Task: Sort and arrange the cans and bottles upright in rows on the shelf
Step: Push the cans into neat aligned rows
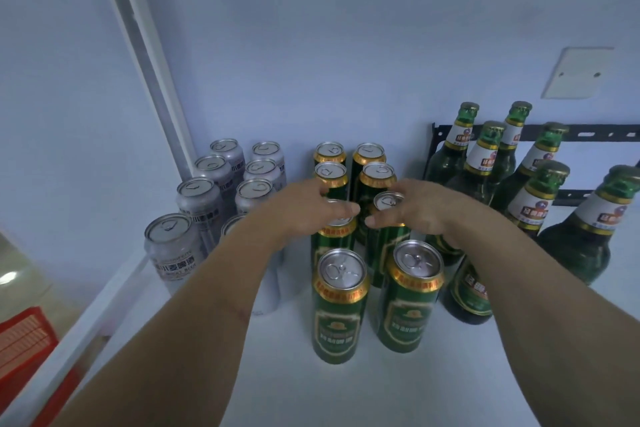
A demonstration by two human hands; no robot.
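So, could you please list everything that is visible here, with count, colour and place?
silver cans: at least seven visible, silver, two columns at shelf left
green cans: eight, green and gold, two columns at centre
bottles: at least seven, green glass, upright at right
shelf: one, white, under everything
wall plate: one, white, upper right
crate: one, red, lower left
left hand: on a third-row green can
right hand: on the neighbouring green can

Eight green cans (341, 302) stood in two columns mid-shelf. Silver cans (173, 246) toward the shelf's left edge numbered perhaps eight, one partly hidden. Seven green bottles (585, 236) clustered near the right edge.
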